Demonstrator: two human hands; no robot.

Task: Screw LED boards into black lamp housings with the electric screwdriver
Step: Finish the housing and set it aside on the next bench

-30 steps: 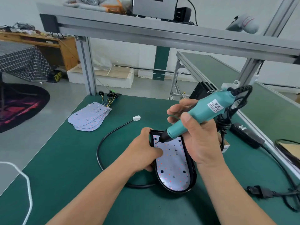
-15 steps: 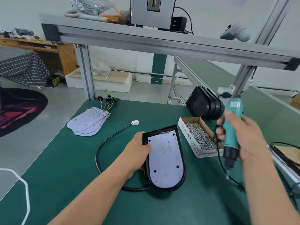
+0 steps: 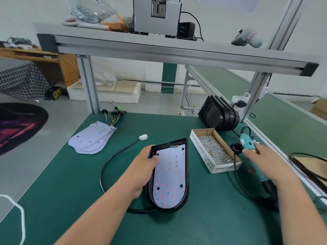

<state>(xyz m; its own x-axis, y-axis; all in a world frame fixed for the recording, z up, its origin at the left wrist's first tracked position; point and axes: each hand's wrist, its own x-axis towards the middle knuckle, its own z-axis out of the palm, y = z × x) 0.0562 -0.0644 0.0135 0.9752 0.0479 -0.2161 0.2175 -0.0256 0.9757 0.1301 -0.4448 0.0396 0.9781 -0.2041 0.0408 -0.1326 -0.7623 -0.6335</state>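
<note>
Gripping lamp housing rim: left hand; right hand flat-fingered on electric screwdriver; LED board seated, 2 lower holes seemingly empty.

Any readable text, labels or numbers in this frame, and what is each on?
"SPRING BALANCER": long side of the cardboard screw box.
"SPRING BALA": near end of the same box, the rest hidden.
Smaller print on the box's long side: too blurred to read.
Label on the electric screwdriver: too blurred to read.

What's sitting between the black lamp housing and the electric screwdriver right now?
A cardboard box full of screws sits between them on the green table, as the head view shows.
</note>
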